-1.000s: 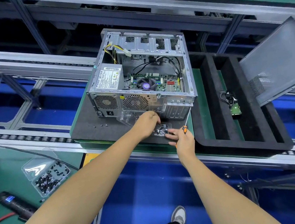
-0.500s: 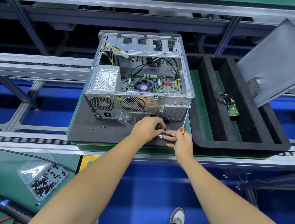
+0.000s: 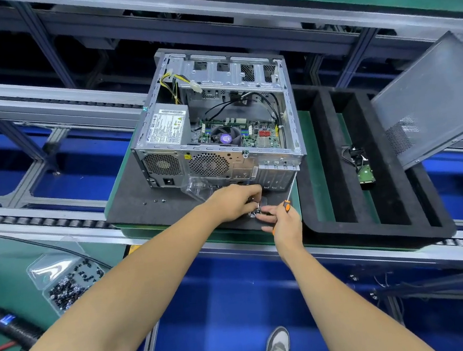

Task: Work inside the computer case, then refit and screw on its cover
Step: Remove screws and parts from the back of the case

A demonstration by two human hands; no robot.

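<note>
Computer case (image 3: 216, 125) sits open-side up on a dark foam mat (image 3: 129, 204), w/ board, fan & cables showing inside. Cover (image 3: 429, 100) is off, leaning tilted at far right over the black tray (image 3: 346, 231). Left hand (image 3: 236, 200) curls its fingers into a small pile of screws (image 3: 256, 211) just in front of the case; right hand (image 3: 283, 221) grips an orange-handled screwdriver (image 3: 289, 197), fingertips by the same pile. Tray slot holds a hard drive (image 3: 364, 173) w/ cable. Clear plastic box (image 3: 63, 278) at left holds dark screws. Green bench top, blue floor below, conveyor rails around.
</note>
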